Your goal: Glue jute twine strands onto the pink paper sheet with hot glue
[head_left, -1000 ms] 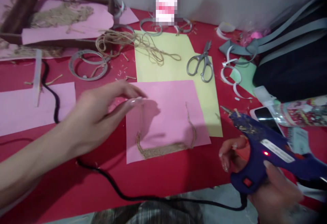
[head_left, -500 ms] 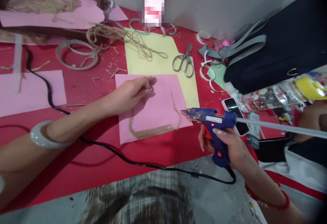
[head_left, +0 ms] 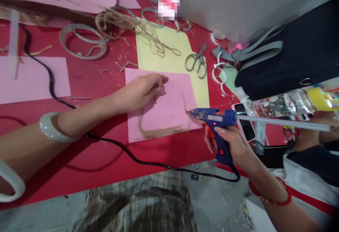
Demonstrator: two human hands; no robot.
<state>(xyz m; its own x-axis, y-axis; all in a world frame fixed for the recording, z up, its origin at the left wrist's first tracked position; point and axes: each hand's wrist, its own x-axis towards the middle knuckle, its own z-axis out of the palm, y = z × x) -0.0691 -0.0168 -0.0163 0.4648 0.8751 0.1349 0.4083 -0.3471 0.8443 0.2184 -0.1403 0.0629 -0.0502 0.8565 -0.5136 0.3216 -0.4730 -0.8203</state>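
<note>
My right hand [head_left: 238, 147] grips a blue hot glue gun [head_left: 221, 133], a clear glue stick [head_left: 286, 123] jutting from its back. Its strand-covered nozzle points left, at the right-hand length of twine on a pink sheet [head_left: 169, 101]; whether it touches cannot be told. A brown twine outline [head_left: 164, 132] lies on the sheet, thick along the bottom with thin sides. My left hand [head_left: 144, 89] rests on the sheet's upper left, fingers curled and closed with the thumb near them. What they hold, if anything, is hidden. The left twine runs up beneath this hand.
Grey scissors [head_left: 196, 61] and loose twine [head_left: 119, 23] lie on yellow paper [head_left: 164, 60]. A tape roll [head_left: 63, 45] sits at left. The gun's black cord [head_left: 137, 159] crosses the red table. A phone [head_left: 245, 122], a bottle [head_left: 280, 103] and another person's arm [head_left: 307, 136] are at right.
The glue gun has moved left relative to the paper, bringing its nozzle to the right-hand twine. My left hand keeps its place on the sheet. The view has shifted slightly.
</note>
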